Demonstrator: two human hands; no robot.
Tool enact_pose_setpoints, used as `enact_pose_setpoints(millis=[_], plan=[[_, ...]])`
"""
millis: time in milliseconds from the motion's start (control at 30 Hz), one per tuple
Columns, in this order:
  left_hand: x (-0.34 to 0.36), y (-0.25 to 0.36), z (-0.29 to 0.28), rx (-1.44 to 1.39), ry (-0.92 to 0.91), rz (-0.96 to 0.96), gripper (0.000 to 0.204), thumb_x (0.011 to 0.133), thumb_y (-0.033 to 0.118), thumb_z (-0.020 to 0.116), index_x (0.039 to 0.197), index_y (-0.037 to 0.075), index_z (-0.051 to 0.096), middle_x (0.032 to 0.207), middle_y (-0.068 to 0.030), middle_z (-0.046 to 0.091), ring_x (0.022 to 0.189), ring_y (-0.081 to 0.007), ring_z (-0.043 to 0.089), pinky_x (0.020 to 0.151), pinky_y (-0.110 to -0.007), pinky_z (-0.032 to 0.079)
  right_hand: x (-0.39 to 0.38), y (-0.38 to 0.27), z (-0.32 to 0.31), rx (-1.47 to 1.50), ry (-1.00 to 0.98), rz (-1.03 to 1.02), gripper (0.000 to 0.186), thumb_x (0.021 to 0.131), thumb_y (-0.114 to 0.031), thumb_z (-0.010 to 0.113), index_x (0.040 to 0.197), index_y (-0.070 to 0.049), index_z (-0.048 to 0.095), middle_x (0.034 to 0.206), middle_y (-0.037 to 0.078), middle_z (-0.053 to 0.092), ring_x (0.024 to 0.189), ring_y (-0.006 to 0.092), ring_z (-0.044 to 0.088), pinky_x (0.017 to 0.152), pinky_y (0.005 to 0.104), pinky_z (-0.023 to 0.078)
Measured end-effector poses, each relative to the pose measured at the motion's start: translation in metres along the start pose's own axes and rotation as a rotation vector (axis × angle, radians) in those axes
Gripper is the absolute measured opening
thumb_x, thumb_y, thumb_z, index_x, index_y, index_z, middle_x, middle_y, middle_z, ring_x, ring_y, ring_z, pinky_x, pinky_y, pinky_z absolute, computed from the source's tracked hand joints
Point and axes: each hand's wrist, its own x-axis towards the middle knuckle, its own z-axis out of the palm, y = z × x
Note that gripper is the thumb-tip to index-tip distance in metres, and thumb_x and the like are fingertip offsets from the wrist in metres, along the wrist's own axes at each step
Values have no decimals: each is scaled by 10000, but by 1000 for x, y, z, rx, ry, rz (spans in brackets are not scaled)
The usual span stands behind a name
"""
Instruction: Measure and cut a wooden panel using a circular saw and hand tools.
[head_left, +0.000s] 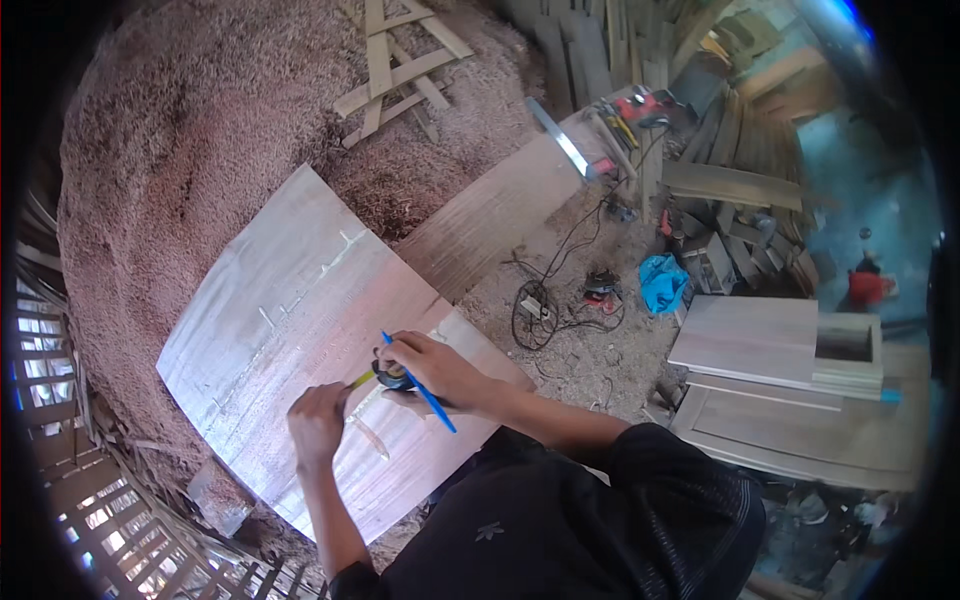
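Note:
A wide wooden panel (345,290) lies tilted in front of me, with pale filler-like streaks along its seams. My right hand (440,370) is closed around a dark tape measure (393,378) and also holds a blue pen (432,402) slanting across it. A short length of yellow tape blade (360,380) runs from the case to my left hand (318,420), whose fingers are pinched on its end. Both hands are just over the panel's near half. Between them a pale streak (370,437) shows on the wood.
A big sawdust heap (180,200) rises behind the panel. Beyond it lie a plank (500,205), a metal square (560,138) and a red power tool (645,105). Cables (535,310), a blue bag (662,283) and stacked cabinet panels (750,340) occupy the right side.

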Motion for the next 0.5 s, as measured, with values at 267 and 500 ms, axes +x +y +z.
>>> enact_pose_setpoints(millis=[267,500], plan=[[39,122,4,-136,12,117,455,851,175,803,1259,49,647,1224,-165,696,1122,-368,664,924,-446,560,-63,-3,-82,81,118,60,418,778,-160,838,1074,-46,566,1013,162,623,945,364,648,810,425,528],[-10,168,55,-88,21,-356,681,865,183,811,1450,38,494,1359,-204,628,1225,-395,617,1009,-474,515,-55,230,-227,-251,290,424,447,777,-216,848,1112,-63,593,1042,168,658,989,377,663,827,454,544]])
